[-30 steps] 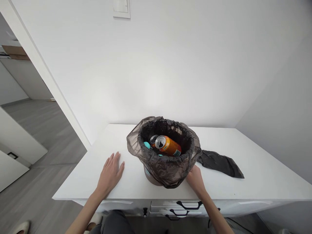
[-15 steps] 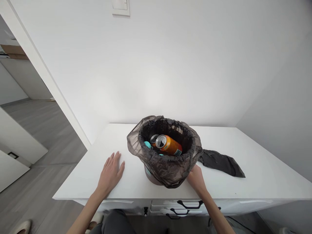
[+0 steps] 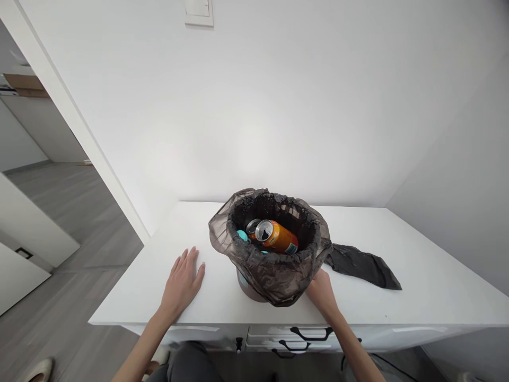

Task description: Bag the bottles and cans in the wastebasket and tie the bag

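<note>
A small trash bin (image 3: 247, 289) stands on the white tabletop, lined with a dark translucent garbage bag (image 3: 278, 281) folded out over its rim. Inside lie an orange drink can (image 3: 283, 239) on its side with its top opened, a second can (image 3: 253, 227) partly under it, and a turquoise item (image 3: 242, 235) I cannot identify. My left hand (image 3: 182, 281) rests flat on the table left of the bin, fingers stretched out, holding nothing. Close against the bin's right side is my right hand (image 3: 321, 291); the overhanging bag hides its fingers.
A folded black plastic bag (image 3: 363, 265) lies on the tabletop (image 3: 429, 286) to the right of the bin. Drawers with black handles (image 3: 311, 334) are under the front edge. A white wall (image 3: 318, 106) with a switch (image 3: 199, 13) rises behind; a doorway opens at left.
</note>
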The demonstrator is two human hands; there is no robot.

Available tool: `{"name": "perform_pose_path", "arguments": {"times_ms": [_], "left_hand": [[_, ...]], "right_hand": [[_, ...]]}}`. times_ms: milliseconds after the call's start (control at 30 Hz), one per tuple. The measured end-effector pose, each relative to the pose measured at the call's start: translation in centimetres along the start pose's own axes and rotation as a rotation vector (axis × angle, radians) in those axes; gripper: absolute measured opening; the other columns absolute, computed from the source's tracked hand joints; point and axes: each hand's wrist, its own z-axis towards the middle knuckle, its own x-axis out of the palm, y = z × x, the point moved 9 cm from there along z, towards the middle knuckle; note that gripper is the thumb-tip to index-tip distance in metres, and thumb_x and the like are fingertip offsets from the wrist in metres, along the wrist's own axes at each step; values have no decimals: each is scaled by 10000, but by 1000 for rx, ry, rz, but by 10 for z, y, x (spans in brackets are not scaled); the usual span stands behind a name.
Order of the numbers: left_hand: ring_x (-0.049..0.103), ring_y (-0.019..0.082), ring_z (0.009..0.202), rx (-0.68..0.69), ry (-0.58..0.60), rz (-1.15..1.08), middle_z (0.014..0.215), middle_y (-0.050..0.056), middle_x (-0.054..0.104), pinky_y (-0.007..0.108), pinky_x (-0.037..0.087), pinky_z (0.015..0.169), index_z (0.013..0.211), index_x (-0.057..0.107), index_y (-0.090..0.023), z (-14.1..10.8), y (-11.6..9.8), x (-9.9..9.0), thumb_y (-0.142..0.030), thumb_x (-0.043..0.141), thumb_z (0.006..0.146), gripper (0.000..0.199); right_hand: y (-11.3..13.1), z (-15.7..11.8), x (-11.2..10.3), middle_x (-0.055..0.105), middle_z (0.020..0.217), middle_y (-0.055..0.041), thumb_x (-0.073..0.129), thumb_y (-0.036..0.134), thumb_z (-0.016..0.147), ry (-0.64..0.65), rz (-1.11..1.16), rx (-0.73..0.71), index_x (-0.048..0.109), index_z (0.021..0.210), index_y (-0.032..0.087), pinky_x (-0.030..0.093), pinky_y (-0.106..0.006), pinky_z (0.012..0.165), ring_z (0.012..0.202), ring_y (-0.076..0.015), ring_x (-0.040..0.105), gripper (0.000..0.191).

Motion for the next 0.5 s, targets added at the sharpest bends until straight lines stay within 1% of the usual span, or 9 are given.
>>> {"name": "perform_pose_path", "arguments": {"times_ms": [167, 267, 333, 400, 467, 500], "left_hand": [[409, 354, 1553, -31, 20, -38, 1595, 179, 533, 571, 322, 1287, 1474, 501, -134, 0, -1, -3, -468, 391, 1040, 559], [424, 375, 1540, -47, 33, -146, 1571, 198, 551, 591, 342, 1264, 1477, 501, -128, 0, -7, -14, -497, 415, 1021, 593], [511, 370, 1474, -53, 60, -287, 1522, 182, 600, 580, 404, 1220, 1466, 517, -166, 3, -18, -26, -541, 442, 1012, 593], [609, 350, 1368, -70, 105, -471, 1436, 144, 672, 547, 474, 1156, 1429, 554, -228, 12, -35, -41, -602, 470, 1001, 573], [663, 336, 1283, -112, 136, -675, 1349, 116, 724, 512, 518, 1098, 1387, 588, -263, 26, -55, -57, -670, 475, 986, 582], [677, 330, 1255, -141, 139, -780, 1330, 115, 731, 498, 528, 1081, 1377, 596, -259, 35, -65, -66, -701, 463, 981, 608]], "right_hand": [[0, -1, 1, 612, 639, -40, 495, 442, 780, -2, 15, 8, 531, 705, 248, 478, -376, 764, 830, -296, 605, 211], [9, -2, -3, 590, 622, -30, 549, 476, 773, -8, 104, 15, 517, 674, 250, 481, -373, 757, 810, -285, 601, 249], [21, -1, -10, 578, 611, -19, 604, 536, 763, 7, 246, 40, 520, 662, 251, 472, -351, 689, 727, -252, 581, 313], [36, 2, -23, 554, 595, -3, 660, 614, 757, 16, 409, 85, 511, 644, 255, 443, -325, 612, 626, -206, 532, 405], [52, 7, -39, 526, 588, 13, 686, 696, 775, 35, 557, 135, 518, 647, 256, 418, -311, 565, 561, -170, 475, 488], [62, 10, -47, 525, 596, 17, 677, 735, 796, 62, 628, 153, 543, 672, 253, 414, -307, 554, 546, -159, 457, 516]]}}
